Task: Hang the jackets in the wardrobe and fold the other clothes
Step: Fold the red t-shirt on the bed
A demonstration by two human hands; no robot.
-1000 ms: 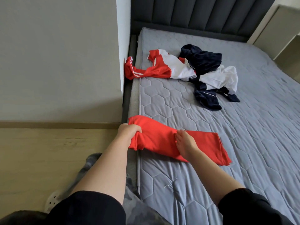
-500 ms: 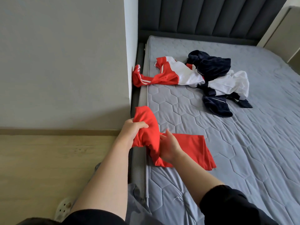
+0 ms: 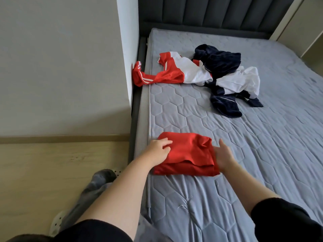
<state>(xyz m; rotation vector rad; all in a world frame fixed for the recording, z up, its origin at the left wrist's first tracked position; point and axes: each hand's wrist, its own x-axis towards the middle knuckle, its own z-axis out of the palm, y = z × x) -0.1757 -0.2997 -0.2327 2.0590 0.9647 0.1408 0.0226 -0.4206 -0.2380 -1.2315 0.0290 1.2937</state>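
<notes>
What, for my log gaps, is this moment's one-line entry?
red garment: folded on mattress | left hand: touches it | right hand: flat at its edge | clothes pile: unfolded

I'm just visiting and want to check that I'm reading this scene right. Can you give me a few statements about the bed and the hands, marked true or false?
1. The red garment lies folded on the mattress. True.
2. The right hand is reaching into the pile of clothes. False: it is at the folded garment's right edge, fingers straight, with the pile farther up the bed.
3. That pile is neatly stacked. False: it is a crumpled heap of red, white and navy pieces.
4. The left hand rests on the red garment's left side. True.
5. A red striped sleeve reaches past the mattress edge to the wall. True.
</notes>
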